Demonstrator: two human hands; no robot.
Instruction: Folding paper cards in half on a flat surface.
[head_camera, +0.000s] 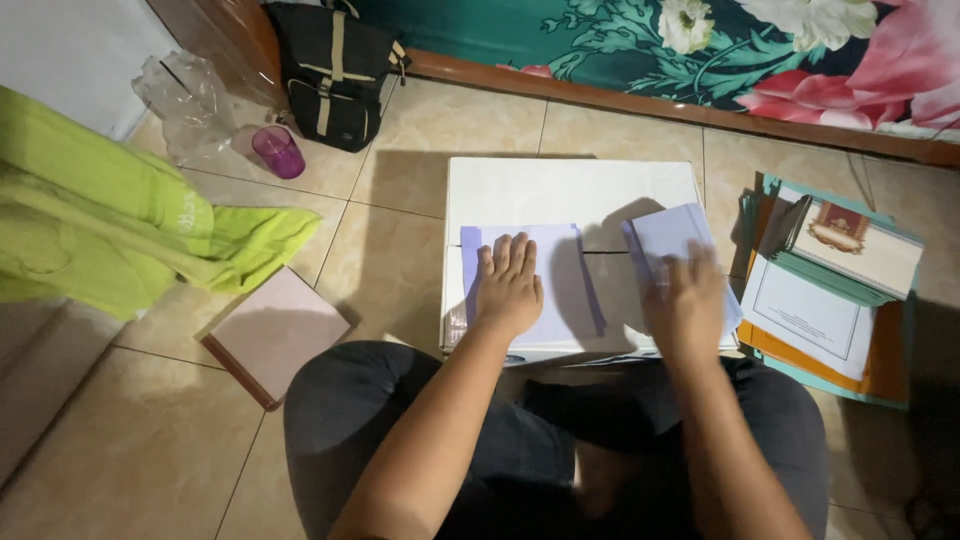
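I sit cross-legged on a tiled floor with a white box (560, 190) in front of my knees. A pale lavender sheet of paper (560, 270) lies flat on the box top. My left hand (507, 285) presses palm-down on it, fingers together. My right hand (685, 300) is blurred with motion and holds a second lavender sheet (665, 235) that lifts off the right side of the box.
A stack of papers and coloured folders (830, 290) lies to the right. A pink-covered book (275, 335) and a lime green cloth (110, 230) are at left. A black bag (335, 70), a purple cup (278, 152) and crumpled clear plastic (185, 100) stand behind, near a floral bed cover (760, 50).
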